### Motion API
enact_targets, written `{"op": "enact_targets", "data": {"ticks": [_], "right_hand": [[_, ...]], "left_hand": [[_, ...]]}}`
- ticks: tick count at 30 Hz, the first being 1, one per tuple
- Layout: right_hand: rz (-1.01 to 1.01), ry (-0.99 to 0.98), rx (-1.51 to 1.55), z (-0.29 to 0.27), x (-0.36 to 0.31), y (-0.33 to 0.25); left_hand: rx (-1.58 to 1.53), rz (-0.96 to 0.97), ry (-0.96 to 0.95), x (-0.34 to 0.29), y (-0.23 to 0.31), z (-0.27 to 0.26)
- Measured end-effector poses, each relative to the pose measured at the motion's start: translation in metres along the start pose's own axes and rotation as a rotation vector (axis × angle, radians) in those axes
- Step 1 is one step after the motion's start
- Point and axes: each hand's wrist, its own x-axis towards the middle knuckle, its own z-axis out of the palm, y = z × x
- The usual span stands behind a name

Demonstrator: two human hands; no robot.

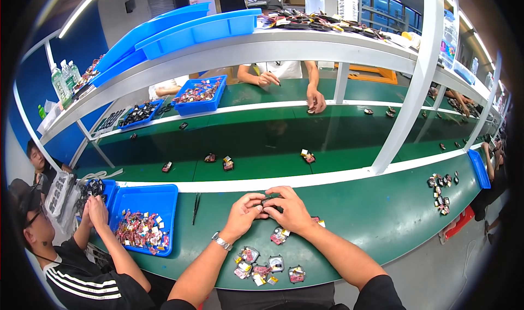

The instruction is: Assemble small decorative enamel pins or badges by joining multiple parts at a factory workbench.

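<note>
Close together over the green worktop, my left hand (240,217) and my right hand (290,210) both grip a small black part (266,202). Fingers cover most of it, so its exact kind is hidden. Just below them lies a small electronic unit with red wires and a white tag (280,235). Another one is partly hidden behind my right wrist. Nearer to me, several similar units sit in a loose group, among them a clear-cased one (276,263) and one with red wiring (296,274). Black tweezers (196,208) lie left of my hands.
A blue tray (173,222) of wired parts stands at my left, beside a co-worker (82,272) handling black parts. Beyond a white rail (344,177), units lie on a green belt (251,141). A white post (409,81) rises right of centre, holding a shelf with blue trays (202,30).
</note>
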Motion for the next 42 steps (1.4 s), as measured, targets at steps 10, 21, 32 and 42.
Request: {"op": "enact_targets", "data": {"ticks": [10, 21, 32, 42], "right_hand": [[0.065, -0.015, 0.1, 0.003, -0.001, 0.004], [-0.027, 0.025, 0.027, 0.002, -0.001, -0.006], [-0.025, 0.021, 0.061, 0.005, 0.0, -0.008], [-0.18, 0.103, -0.018, 0.004, 0.006, -0.006]], "left_hand": [[-0.027, -0.008, -0.013, 0.0, -0.004, -0.008], [-0.105, 0.029, 0.041, -0.003, -0.008, -0.008], [-0.124, 0.049, 0.114, -0.003, -0.011, -0.007], [-0.158, 0.011, 0.08, -0.002, -0.01, -0.012]]}}
